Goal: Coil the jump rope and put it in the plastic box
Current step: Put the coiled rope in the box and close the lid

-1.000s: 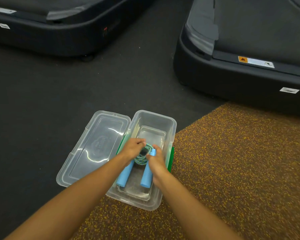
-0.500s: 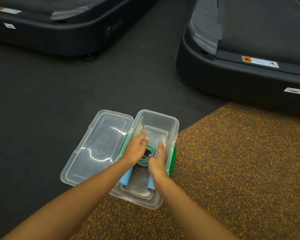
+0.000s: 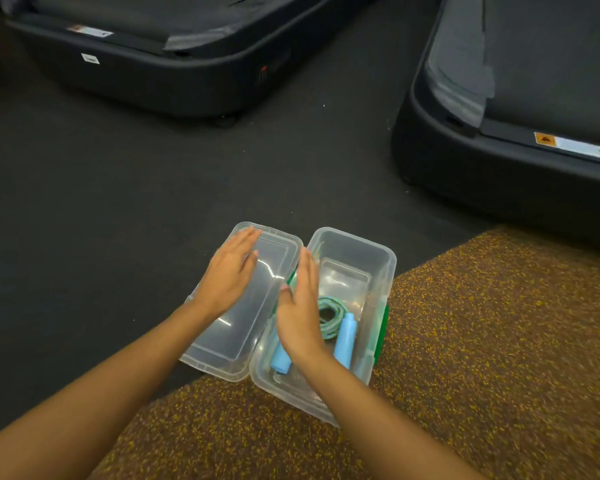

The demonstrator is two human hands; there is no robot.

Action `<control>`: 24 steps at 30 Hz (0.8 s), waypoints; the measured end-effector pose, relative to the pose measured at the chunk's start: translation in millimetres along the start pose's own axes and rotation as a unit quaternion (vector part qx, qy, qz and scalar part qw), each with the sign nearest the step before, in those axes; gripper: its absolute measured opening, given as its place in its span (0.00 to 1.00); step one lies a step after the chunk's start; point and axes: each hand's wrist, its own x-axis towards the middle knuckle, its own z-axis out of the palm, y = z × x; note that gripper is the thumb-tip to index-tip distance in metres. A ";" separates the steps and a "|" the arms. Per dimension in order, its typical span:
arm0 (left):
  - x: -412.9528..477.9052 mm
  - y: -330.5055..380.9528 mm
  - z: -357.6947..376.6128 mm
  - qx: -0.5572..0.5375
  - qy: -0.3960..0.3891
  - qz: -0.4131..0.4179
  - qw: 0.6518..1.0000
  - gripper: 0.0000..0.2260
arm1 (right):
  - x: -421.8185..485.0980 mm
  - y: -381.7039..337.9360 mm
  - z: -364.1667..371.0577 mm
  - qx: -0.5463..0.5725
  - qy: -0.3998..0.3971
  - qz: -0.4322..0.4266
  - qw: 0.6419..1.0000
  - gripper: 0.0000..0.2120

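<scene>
- Jump rope (image 3: 331, 315) lies coiled in the plastic box (image 3: 355, 242) on the floor.
- Left hand (image 3: 231, 273), fingers released, over the lid (image 3: 236, 344).
- Right hand (image 3: 300, 315) flat, released, above the box's left edge.

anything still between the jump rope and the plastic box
Nothing visible. The jump rope lies coiled inside the plastic box, blue handles beside it. The lid lies open at the box's left, and both open hands, left and right, hold nothing.
</scene>
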 end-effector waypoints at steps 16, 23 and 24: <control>-32.8 -97.9 1.6 0.026 -0.055 -0.288 0.956 0.12 | 13.9 -12.0 82.1 -0.060 -0.189 0.210 0.957 0.31; -39.8 -81.2 -11.1 -0.173 0.005 -0.343 0.923 0.12 | 12.7 2.2 72.9 -0.032 -0.178 0.273 0.945 0.29; -41.6 -77.3 -16.7 -0.242 0.011 -0.354 0.903 0.12 | 13.4 3.4 71.9 -0.035 -0.174 0.268 0.947 0.28</control>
